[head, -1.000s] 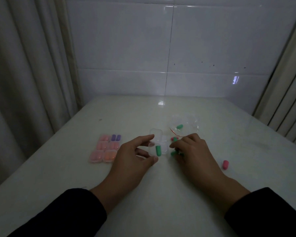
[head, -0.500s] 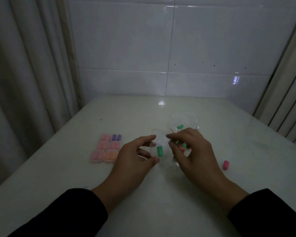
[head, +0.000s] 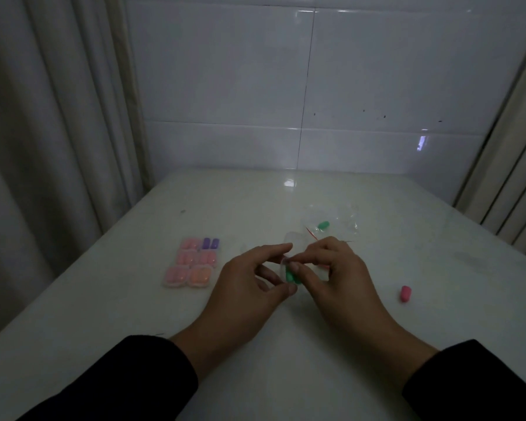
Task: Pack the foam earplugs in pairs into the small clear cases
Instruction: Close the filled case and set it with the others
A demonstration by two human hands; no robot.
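Head view, frame centre: my left hand [head: 249,287] grips the open clear case [head: 292,259]; my right hand [head: 337,275] pinches a green earplug [head: 291,276] in. Springy foam may pop out.

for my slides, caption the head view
Both hands work green earplugs into a small clear case.

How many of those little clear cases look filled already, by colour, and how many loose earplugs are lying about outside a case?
Filled pink cases: 4
Filled purple case: 1
Filled orange case: 1
Loose pink earplug on the table: 1
Green earplug in the plastic bag: 1
Total: 6 filled cases, 2 earplugs outside a case. The open case between the hands is not counted.
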